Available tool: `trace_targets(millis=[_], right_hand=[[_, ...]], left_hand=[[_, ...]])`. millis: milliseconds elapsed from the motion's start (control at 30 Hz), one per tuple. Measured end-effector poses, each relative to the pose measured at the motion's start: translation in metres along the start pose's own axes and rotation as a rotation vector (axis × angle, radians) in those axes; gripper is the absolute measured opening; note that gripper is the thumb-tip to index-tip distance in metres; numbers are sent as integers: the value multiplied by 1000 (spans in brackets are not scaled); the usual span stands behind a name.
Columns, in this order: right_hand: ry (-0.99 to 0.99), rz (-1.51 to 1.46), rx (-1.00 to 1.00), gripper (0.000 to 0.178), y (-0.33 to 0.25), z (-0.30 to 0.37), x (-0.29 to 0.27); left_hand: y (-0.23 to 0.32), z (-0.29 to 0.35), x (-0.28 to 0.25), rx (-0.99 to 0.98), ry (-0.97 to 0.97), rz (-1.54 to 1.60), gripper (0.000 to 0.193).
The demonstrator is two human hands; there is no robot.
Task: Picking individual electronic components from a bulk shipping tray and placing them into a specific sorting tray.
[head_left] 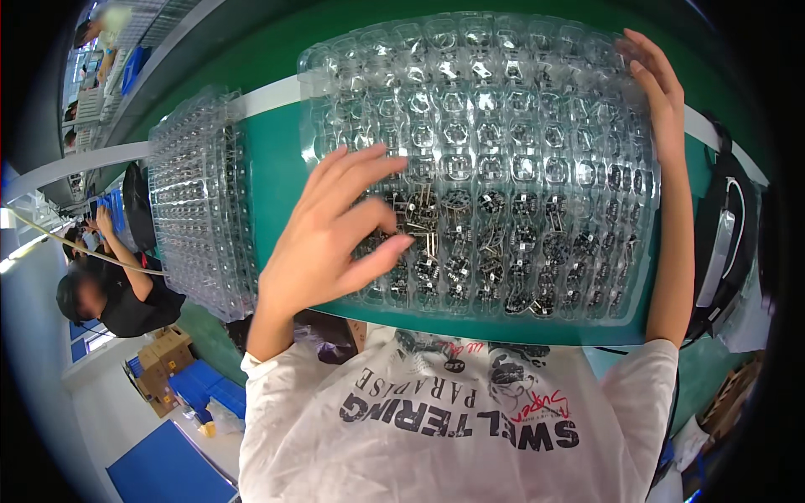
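A wide clear plastic blister tray (pixel 633 243) lies on the green tabletop before me. Its pockets hold small black circuit boards (pixel 524 204), several with thin metal pins. Over the far rows the plastic looks layered and glossy. My left hand (pixel 331 230) hovers over the tray's left side, thumb and fingers curved apart, with nothing visible between them; it hides some pockets. At the far right corner, my right hand (pixel 661 88) has its fingers bent over the tray's rim and grips it.
To the left stands a stack of similar filled clear trays (pixel 197 201). A black bag (pixel 725 243) sits at the right. Another person in black (pixel 126 293) works farther left. Cardboard boxes (pixel 163 360) and blue bins (pixel 205 390) stand on the floor.
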State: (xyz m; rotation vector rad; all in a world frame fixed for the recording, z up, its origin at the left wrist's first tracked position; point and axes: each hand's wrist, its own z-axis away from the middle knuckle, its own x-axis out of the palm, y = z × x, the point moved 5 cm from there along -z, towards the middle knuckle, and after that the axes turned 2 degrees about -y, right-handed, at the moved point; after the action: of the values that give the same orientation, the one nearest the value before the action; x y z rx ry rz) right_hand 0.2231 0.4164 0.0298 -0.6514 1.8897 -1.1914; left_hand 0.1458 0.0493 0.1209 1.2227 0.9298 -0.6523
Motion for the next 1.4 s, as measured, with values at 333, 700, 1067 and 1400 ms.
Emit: trace_targets(millis=[333, 700, 1067, 1400], right_hand=[[-29, 16, 32, 40, 1, -3, 3], [-21, 19, 30, 40, -1, 0, 1], [-28, 38, 20, 39, -2, 1, 2], [-19, 38, 22, 39, 0, -1, 7]], left_hand=[[7, -10, 40, -11, 336, -145, 29], [9, 9, 42, 124, 459, 57, 25], [7, 0, 52, -103, 265, -148, 61], [21, 22, 51, 58, 413, 12, 37]])
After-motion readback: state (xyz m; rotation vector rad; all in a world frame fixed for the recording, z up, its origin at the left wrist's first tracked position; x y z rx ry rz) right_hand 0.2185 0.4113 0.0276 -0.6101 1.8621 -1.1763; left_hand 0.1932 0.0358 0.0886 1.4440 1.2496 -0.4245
